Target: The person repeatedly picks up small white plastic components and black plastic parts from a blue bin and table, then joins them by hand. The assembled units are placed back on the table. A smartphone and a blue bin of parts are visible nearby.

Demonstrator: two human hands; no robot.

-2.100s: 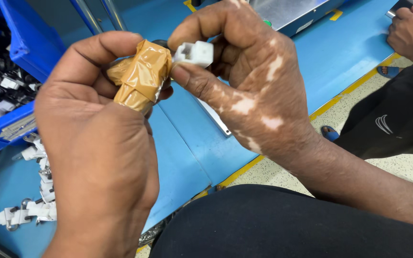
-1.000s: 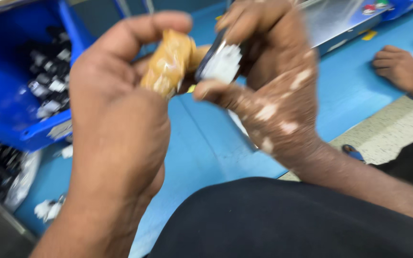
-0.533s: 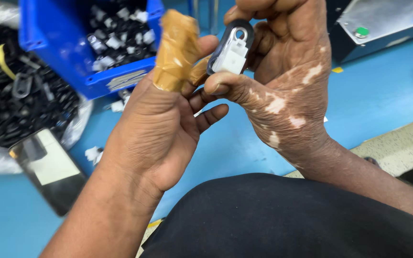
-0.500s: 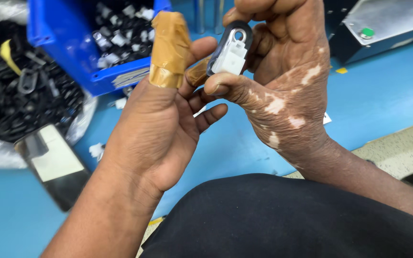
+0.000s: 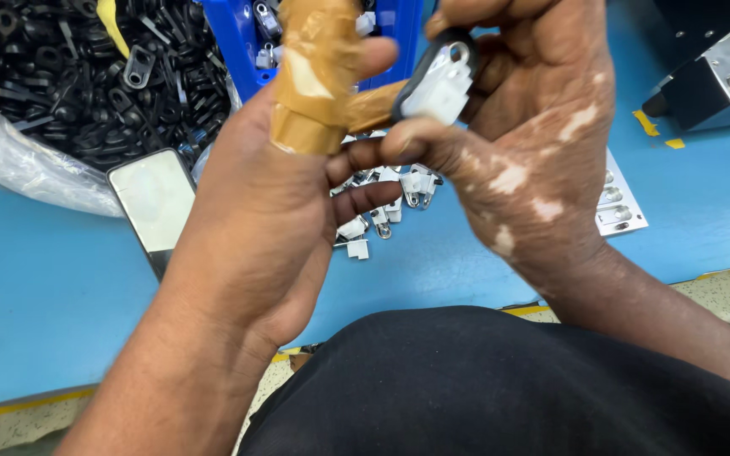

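The right hand [image 5: 509,143] pinched a small white plastic clip with black ring [image 5: 439,80] between closed fingertips, just beside the left hand [image 5: 280,203] with tape-wrapped fingers, so a firm, steady grip seemed wise.

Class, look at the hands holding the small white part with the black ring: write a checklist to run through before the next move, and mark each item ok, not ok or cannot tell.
1. Right hand grips the white part: ok.
2. Black ring fully seated on the part: cannot tell.
3. Left hand close to the part, taped fingers beside it: ok.
4. Tape intact on those fingers: ok.
5. Loose white parts lie within reach on the blue table: ok.
6. Phone lies apart from the hands: ok.
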